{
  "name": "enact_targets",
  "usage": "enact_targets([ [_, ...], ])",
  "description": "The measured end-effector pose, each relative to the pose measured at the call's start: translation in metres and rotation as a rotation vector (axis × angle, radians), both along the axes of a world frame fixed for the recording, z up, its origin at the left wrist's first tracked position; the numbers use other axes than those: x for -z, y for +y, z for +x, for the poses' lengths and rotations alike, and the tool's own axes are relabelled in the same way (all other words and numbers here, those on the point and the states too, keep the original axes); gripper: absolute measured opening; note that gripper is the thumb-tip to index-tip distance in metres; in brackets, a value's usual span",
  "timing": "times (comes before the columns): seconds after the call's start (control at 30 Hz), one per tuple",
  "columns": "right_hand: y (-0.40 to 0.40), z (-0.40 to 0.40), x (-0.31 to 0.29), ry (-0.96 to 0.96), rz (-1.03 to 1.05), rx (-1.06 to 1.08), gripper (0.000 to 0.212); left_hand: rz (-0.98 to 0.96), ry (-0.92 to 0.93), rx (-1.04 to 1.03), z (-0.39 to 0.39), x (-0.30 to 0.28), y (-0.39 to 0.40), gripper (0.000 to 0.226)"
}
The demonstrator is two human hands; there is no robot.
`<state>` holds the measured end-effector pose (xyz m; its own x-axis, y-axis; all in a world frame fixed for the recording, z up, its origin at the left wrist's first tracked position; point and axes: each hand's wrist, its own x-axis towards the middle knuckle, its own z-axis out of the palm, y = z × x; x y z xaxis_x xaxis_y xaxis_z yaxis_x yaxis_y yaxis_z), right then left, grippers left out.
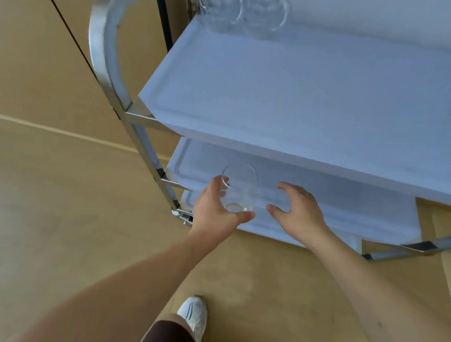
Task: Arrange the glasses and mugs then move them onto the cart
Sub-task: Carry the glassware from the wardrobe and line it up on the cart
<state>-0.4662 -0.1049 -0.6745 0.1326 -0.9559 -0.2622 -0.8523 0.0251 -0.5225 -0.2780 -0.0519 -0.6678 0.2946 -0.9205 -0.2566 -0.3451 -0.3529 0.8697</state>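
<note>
You are standing over the cart (322, 97), a white-shelved trolley on a bright metal frame (106, 57), set on a tan floor (36, 207). Its top shelf (307, 109) fills most of your view, and the middle shelf (313, 195) shows beneath its near edge. At the far left corner of the top shelf stand two dimpled glass mugs (240, 6) side by side, close together and blurred, so whether they touch is hard to say.

Your left hand (216, 208) grips a clear glass (237, 190) at the near left corner of the middle shelf, fingers curled round its left side and thumb under its near side. The glass looks tilted toward you, and it is unclear whether its base rests on the shelf. Your right hand (297, 209) hovers just beside the glass on its right, over the near edge of the same shelf, fingers spread and loosely bent, holding nothing and not touching the glass.

Below your arms, a white shoe (194, 314) stands on the floor.
</note>
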Motion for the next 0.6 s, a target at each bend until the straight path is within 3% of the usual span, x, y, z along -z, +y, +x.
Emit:
enact_targets([
  [0.6,-0.077,-0.013,0.078,-0.019,-0.285,0.006,0.066,-0.363,-0.118,0.039,-0.017,0.075,-0.091,0.085],
])
